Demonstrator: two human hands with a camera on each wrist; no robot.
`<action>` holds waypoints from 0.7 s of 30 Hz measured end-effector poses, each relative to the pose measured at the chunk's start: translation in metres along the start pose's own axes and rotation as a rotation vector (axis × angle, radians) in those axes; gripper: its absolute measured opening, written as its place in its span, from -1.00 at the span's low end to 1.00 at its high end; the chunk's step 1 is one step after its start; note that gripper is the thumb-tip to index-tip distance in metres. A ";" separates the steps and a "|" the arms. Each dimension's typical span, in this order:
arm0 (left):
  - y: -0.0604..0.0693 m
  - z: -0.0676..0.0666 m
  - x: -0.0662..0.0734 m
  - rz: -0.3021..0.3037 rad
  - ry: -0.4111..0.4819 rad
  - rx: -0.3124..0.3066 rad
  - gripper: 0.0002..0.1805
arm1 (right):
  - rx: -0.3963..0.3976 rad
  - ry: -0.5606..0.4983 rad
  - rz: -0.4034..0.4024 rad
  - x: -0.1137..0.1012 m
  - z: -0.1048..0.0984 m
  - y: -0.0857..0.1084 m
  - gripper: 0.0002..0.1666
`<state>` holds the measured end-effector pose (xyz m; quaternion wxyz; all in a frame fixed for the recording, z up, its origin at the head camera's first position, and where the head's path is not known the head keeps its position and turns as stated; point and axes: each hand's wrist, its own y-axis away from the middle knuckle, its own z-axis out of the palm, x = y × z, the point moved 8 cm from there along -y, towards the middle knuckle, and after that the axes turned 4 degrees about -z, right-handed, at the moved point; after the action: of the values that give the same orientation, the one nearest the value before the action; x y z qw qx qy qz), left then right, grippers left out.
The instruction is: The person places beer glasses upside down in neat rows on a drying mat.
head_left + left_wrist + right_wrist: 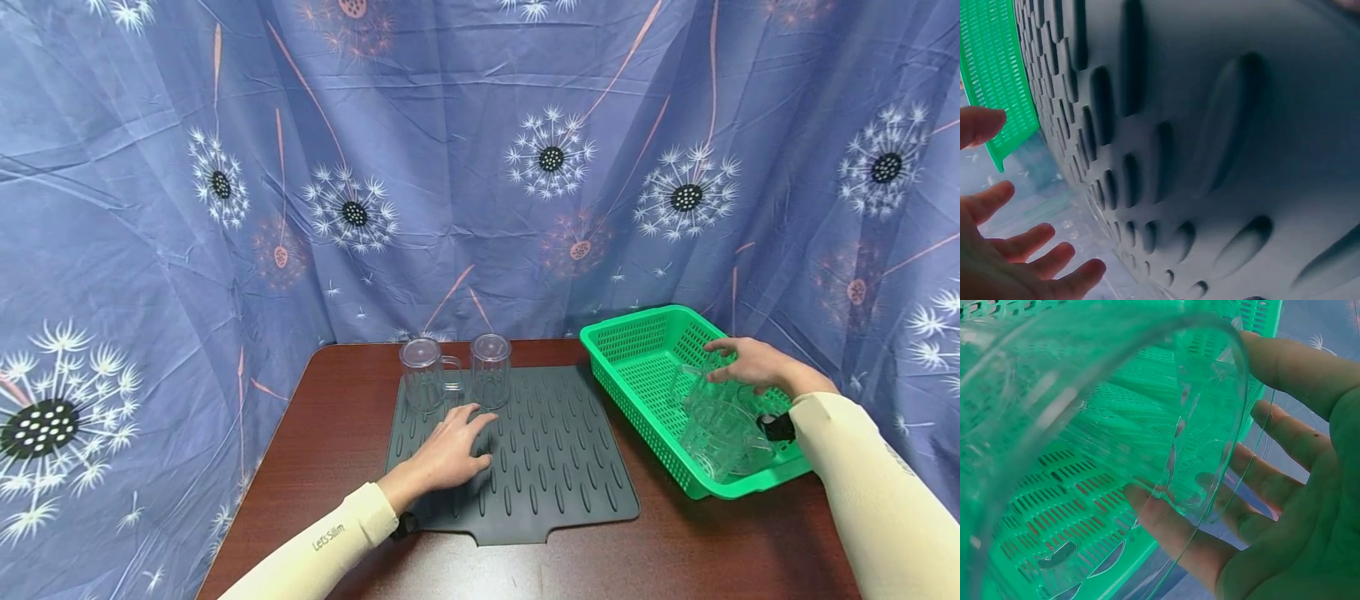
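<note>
Two clear glass mugs, one on the left and one on the right, stand side by side at the back left of a dark ridged mat. They look upside down. Just in front of them my left hand hovers over the mat with loosely spread fingers, holding nothing. My right hand reaches over a green basket that holds several clear glass mugs. In the right wrist view, its spread fingers lie beside and behind a mug's glass wall; whether they touch it I cannot tell.
A reddish-brown table carries the mat and, to its right, the basket. Behind and beside the table hangs a blue curtain with a dandelion print. The mat has a tab at its front edge.
</note>
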<state>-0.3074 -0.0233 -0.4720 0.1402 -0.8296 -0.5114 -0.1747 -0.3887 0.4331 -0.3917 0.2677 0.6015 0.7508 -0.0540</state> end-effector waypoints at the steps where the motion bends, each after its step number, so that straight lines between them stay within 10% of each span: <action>1: 0.001 0.001 -0.001 -0.002 -0.003 -0.006 -0.31 | 0.001 0.002 -0.003 -0.001 0.000 0.000 -0.08; 21: 0.018 0.022 -0.027 -0.036 -0.038 -0.080 -0.16 | -0.005 0.019 -0.009 -0.001 -0.001 0.002 -0.09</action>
<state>-0.2990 -0.0436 -0.5044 0.0940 -0.8285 -0.5214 -0.1816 -0.3874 0.4335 -0.3900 0.2618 0.5980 0.7560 -0.0478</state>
